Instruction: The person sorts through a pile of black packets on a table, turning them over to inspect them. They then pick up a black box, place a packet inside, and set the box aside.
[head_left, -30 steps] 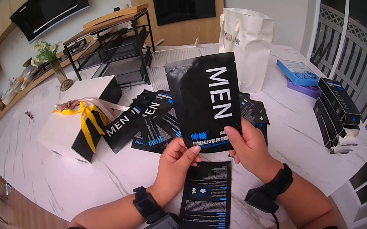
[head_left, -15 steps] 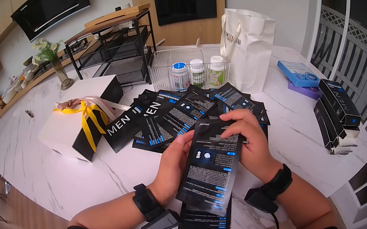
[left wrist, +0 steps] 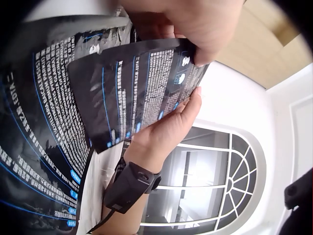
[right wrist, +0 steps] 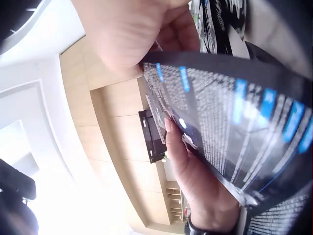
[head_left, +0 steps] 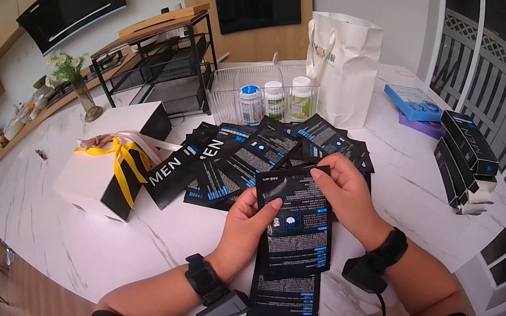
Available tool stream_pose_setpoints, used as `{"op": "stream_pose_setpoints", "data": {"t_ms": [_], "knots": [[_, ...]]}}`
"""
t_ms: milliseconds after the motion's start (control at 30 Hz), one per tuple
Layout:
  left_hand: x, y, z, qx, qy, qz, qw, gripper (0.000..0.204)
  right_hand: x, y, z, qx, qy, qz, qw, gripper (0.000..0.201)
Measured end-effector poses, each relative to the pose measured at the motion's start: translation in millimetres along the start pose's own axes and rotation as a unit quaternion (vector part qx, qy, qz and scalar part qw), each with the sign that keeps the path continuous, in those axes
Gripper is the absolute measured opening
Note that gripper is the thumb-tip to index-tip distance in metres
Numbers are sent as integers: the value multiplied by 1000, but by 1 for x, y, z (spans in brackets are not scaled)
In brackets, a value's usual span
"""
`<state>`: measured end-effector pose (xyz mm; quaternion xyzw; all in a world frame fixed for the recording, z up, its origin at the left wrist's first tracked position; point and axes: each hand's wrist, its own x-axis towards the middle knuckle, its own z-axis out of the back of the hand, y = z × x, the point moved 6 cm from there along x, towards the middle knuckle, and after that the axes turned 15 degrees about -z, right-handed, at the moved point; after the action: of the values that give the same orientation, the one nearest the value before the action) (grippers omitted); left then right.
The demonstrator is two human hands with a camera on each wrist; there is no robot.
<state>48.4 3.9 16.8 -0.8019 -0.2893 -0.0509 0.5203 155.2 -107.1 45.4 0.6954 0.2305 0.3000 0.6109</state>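
Observation:
Between both hands is a black sachet (head_left: 304, 235), its back with small white print and blue labels facing up. My left hand (head_left: 246, 224) pinches its left edge, thumb on top. At the upper right corner my right hand (head_left: 348, 192) pinches it between thumb and fingers. In the left wrist view the sachet (left wrist: 132, 93) spans the two hands. Beneath its lower end, a second black sachet (head_left: 285, 296) lies on the table near the person. Just beyond the hands spreads a pile of similar black sachets (head_left: 261, 149), some showing "MEN".
A white-and-black box (head_left: 100, 182) with yellow and pink ribbon stands left. Behind the pile, a clear basket (head_left: 223, 95) holds bottles beside a white paper bag (head_left: 349, 73). Black "MEN" boxes (head_left: 466, 158) and a blue box (head_left: 412, 101) lie right. A black rack (head_left: 204, 48) stands at the back left.
The held sachet was raised with its "MEN" front showing; it has turned over to its printed back and come down over the lying sachet. The right hand has shifted its grip to the upper corner.

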Motion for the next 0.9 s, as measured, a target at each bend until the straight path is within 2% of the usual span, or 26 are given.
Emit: {"op": "stream_pose_setpoints", "data": {"t_ms": [33, 100, 200, 300, 333, 400, 433, 500, 567, 633, 733, 833, 900], "knots": [[0, 0, 0, -3, -4, 2, 1000, 16, 0, -1, 0, 0, 0, 0, 1000, 8], [0, 0, 1, -5, -8, 3, 1000, 15, 0, -2, 1, -84, -12, 13, 996, 9], [1, 4, 8, 12, -23, -2, 1000, 13, -11, 11, -11, -107, 22, 52, 993, 9], [2, 0, 4, 13, -9, -10, 1000, 13, -13, 13, -11, -100, 20, 97, 990, 10], [2, 1, 5, 5, -11, -12, 1000, 15, -12, 15, -11, -100, 19, 97, 990, 10], [-1, -2, 1, 11, 2, -7, 1000, 16, -7, 15, -5, -95, -19, 30, 995, 11], [-2, -3, -2, 17, 14, -4, 1000, 18, -7, 13, -3, -95, -20, 31, 995, 11], [-3, -3, -2, 19, 23, -11, 1000, 20, -3, 1, -2, -112, -13, -32, 993, 11], [-2, -1, -2, 9, 22, -5, 1000, 19, -5, 2, -4, -91, -9, -21, 996, 11], [0, 2, 1, 6, 17, 8, 1000, 19, -10, 13, -8, -34, 8, 36, 999, 11], [0, 3, 1, 1, 8, 21, 1000, 18, -13, 11, -9, -74, 20, 69, 995, 11], [-2, 3, 2, 1, 20, 18, 1000, 19, -12, 18, -5, -124, -30, 46, 991, 11], [-3, 2, 0, 4, 38, 14, 999, 21, -10, 13, -2, -146, -32, 30, 988, 11]]}}
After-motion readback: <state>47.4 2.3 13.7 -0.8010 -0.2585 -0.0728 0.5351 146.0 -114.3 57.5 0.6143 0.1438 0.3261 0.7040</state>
